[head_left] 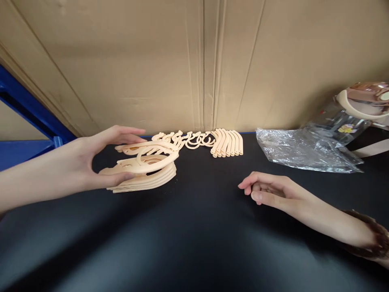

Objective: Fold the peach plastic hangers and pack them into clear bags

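Observation:
My left hand grips a stack of peach plastic hangers at the left of the black table, thumb under it and fingers over the top. The stack rests on or just above the table. Behind it, several more peach hangers lie in a row along the cardboard wall, with a tight bundle at their right end. My right hand rests on the table to the right, fingers loosely curled, holding nothing that I can see.
A crumpled clear plastic bag lies at the right rear. A clear bottle with a beige and rose lid lies beside it. A cardboard wall closes the back. A blue metal frame stands at left.

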The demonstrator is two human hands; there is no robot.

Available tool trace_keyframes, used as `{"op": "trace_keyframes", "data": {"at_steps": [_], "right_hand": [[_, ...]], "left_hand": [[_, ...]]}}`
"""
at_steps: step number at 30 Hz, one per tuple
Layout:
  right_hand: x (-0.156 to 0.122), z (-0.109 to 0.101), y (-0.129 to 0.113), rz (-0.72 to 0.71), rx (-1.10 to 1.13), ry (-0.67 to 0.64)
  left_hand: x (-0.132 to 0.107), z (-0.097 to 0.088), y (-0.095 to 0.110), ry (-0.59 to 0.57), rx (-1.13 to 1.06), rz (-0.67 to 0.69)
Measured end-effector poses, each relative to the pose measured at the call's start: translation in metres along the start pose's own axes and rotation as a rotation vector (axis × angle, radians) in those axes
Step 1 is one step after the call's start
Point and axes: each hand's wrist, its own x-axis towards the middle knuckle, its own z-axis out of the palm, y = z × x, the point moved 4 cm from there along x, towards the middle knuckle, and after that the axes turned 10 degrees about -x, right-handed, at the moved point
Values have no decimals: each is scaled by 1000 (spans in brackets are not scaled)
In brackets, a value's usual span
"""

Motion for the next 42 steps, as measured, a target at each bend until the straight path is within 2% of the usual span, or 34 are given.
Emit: {"op": "trace_keyframes", "data": {"at_steps": [4, 11, 17, 24, 42], "right_hand": [[0, 0, 0, -5, -23, -2], [1, 0, -1, 1, -32, -3], [1, -1, -4, -13, -31, 15], [1, 1, -1, -7, -53, -20], [1, 0, -3, -18, -41, -29]], "left_hand": [[0, -1, -6, -35, 30, -42], [1, 5, -14, -125, 9, -40], [3, 8, -16, -116, -3, -56], [0, 9, -14, -105, -35, -137], [-4, 13, -28, -167, 57, -82]]}}
